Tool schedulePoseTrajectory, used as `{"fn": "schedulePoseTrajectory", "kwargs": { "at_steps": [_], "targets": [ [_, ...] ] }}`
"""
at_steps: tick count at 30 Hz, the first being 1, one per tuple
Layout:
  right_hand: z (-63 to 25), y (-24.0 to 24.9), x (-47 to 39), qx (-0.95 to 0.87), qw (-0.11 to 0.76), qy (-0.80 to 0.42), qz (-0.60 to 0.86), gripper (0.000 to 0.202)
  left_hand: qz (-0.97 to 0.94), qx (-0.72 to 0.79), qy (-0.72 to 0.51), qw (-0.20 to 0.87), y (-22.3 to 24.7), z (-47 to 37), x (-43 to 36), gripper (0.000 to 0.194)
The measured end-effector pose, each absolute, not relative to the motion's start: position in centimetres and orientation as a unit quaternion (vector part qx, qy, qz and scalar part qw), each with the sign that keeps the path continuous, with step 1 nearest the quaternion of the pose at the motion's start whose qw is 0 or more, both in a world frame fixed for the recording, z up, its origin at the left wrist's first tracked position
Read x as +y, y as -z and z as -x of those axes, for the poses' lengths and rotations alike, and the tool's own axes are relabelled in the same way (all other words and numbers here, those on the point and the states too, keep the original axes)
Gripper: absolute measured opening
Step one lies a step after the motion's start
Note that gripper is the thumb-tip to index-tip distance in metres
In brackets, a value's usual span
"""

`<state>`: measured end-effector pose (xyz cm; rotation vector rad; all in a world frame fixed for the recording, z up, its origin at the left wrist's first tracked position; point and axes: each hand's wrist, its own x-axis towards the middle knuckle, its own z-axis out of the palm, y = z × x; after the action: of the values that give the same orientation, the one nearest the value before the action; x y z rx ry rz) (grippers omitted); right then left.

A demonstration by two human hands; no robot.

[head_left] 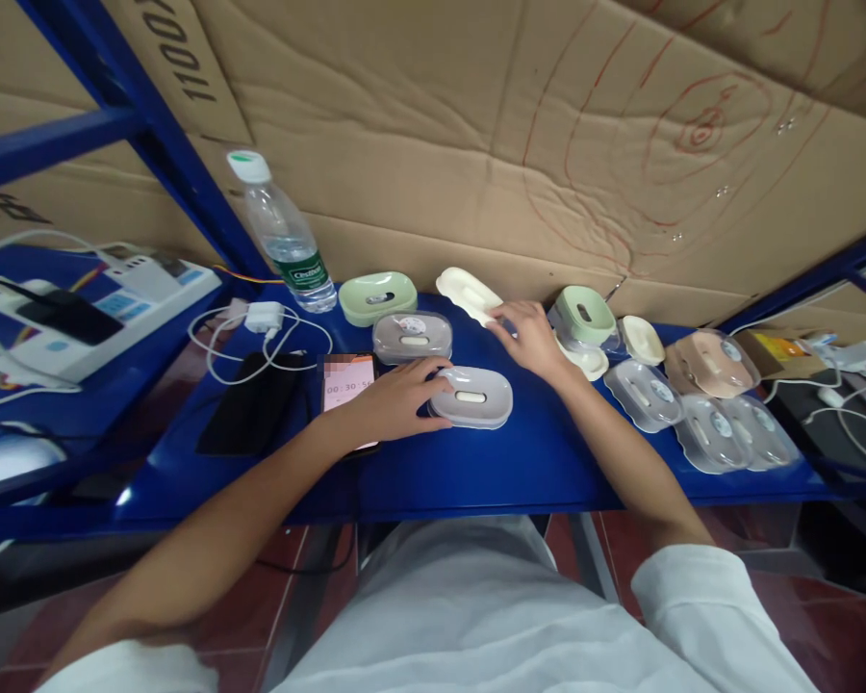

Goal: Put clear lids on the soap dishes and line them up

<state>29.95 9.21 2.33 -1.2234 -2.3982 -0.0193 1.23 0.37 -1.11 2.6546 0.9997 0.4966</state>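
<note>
A grey oval soap dish (487, 411) with a slot in its middle lies on the blue shelf. The fingers and thumb of my left hand (404, 397) are closed around its left end. Farther back, a cream-coloured oval tray (462, 289) leans by the cardboard, and my right hand (532, 337) grips its near right end between thumb and fingers. Just behind the grey dish sits another grey soap dish (413, 327). Beyond that one stands a green soap dish (376, 300). A second green dish (590, 310) rests near my right wrist, with a cream piece (588, 362) below it.
A water bottle (289, 236) stands at the back left. By my left forearm lie a phone showing a timer (350, 377), a dark phone (249, 404) and a white charger (264, 317). Several clear-covered dishes (714, 433) cluster at right. Cardboard (404, 125) closes the back.
</note>
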Motion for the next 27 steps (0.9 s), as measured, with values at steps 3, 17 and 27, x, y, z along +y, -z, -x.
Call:
{"fn": "schedulePoseTrajectory", "kwargs": {
  "at_steps": [3, 17, 27],
  "targets": [
    [-32.2, -3.1, 5.0, -0.85, 0.325, -0.006, 0.414, 0.022, -0.906, 0.365, -0.207, 0.052, 1.9, -1.8, 0.6, 0.036],
    [-35.7, 1.6, -10.7, -0.905, 0.256, -0.005, 0.339, 0.022, -0.89, 0.354, -0.28, 0.071, 1.3, -1.4, 1.4, 0.023],
    [-35.7, 1.4, -10.8, -0.923, 0.183, -0.015, 0.337, 0.018, -0.909, 0.347, -0.224, 0.058, 2.2, -1.2, 1.3, 0.024]
  ]
}}
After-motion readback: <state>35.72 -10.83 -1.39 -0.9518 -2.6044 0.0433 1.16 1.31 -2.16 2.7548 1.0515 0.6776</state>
